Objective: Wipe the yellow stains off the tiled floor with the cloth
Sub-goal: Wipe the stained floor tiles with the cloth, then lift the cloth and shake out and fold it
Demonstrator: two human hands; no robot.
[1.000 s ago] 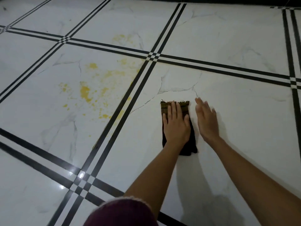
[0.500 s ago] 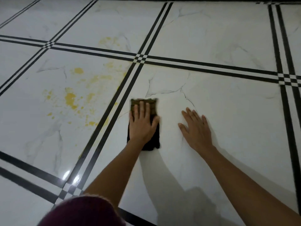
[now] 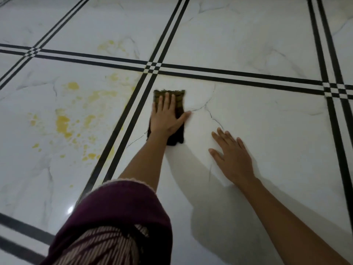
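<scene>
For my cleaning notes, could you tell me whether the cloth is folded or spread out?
Folded: the cloth forms a narrow strip under the flat left hand.

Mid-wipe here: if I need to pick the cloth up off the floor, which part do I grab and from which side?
Take the cloth at its far end, from above. It lies flat on the tile, folded into a narrow strip; the left hand covers its middle, so only that end and the near corner are exposed. A pinch grip across the narrow width should lift it.

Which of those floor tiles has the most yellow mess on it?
The tile left of the cloth, across the black double stripe. Its yellow stains are thick and scattered; the tile behind it has only a faint smear.
</scene>
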